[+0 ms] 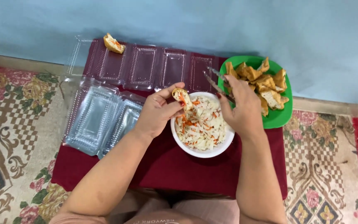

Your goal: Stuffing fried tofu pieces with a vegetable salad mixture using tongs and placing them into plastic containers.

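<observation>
- A piece of fried tofu [182, 98] is pinched in the left hand [157, 113] over the white bowl [204, 152].
- Metal tongs [217, 81] are grasped in the right hand [240, 108], near the green plate [276, 118].

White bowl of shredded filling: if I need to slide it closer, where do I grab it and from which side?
Probably grip the bowl by its near rim, coming from the person's side. That arc is bare, while the left hand with a stuffed tofu piece and the right hand with tongs hover over the far rim, and the green plate crowds the right side.
</observation>
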